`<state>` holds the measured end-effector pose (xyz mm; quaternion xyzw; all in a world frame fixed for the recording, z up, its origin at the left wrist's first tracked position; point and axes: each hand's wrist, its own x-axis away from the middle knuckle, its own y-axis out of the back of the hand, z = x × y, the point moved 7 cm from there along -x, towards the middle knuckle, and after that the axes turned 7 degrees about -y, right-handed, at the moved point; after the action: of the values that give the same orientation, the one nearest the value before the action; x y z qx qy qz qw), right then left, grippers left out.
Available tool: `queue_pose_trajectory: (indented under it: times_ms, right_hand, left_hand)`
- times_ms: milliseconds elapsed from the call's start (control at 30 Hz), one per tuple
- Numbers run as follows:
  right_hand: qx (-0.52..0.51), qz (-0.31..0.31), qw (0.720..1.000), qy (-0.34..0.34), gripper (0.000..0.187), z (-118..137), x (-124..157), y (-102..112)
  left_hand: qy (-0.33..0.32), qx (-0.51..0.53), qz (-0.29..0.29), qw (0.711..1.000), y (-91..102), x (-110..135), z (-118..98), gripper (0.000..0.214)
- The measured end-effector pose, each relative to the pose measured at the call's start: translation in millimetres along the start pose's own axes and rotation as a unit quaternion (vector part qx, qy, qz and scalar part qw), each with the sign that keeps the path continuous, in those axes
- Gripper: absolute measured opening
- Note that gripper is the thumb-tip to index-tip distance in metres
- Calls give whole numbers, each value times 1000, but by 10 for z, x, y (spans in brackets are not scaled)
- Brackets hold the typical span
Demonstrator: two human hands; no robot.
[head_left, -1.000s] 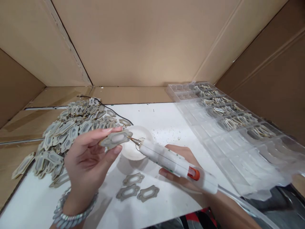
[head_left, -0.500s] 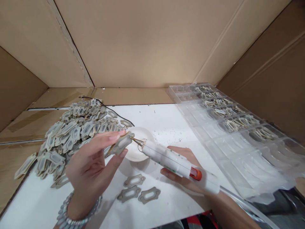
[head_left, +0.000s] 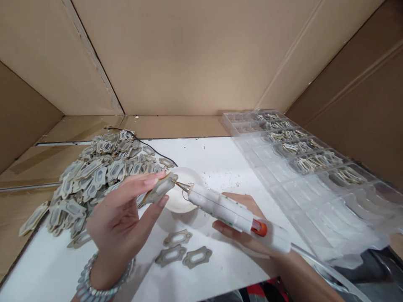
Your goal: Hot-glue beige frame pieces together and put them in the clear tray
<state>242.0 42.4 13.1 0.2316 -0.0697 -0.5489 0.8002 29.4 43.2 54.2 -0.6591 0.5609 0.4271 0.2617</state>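
Observation:
Between the thumb and fingers of my left hand [head_left: 126, 214] is a flat grey frame-shaped piece [head_left: 160, 188] with a long opening, held tilted above a white bowl [head_left: 181, 205]. My right hand [head_left: 242, 218] grips a white pen-like tool [head_left: 226, 209] with an orange-red switch and a cable at its rear. Its thin metal tip touches or nearly touches the right end of the piece. A small wire ring [head_left: 185, 195] shows by the tip. Below the bowl lie three loose grey pieces, one being the nearest piece [head_left: 197, 257].
A large heap of similar grey pieces [head_left: 94, 172] covers the left side, with a thin black cord [head_left: 151, 147] behind. To the right stands a clear compartment tray [head_left: 283, 188], some sections holding metal pieces [head_left: 319, 162]. Cardboard walls [head_left: 195, 58] surround the white table [head_left: 217, 155].
Almost nothing differs. The pen-like tool and the held piece have shifted only very slightly; both hands keep their grip.

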Motion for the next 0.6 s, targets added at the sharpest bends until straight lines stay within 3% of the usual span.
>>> queue_pose_trajectory:
  times_ms: [367, 600]
  right_hand:
    - [-21, -2, 1000, -15, 29, -8, -4, -3]
    - [-27, -4, 999, -42, 26, -71, -34, 4]
  left_hand:
    - [-13, 15, -29, 999, 22, -30, 7, 48]
    - [-19, 28, -32, 999, 29, -52, 5, 52]
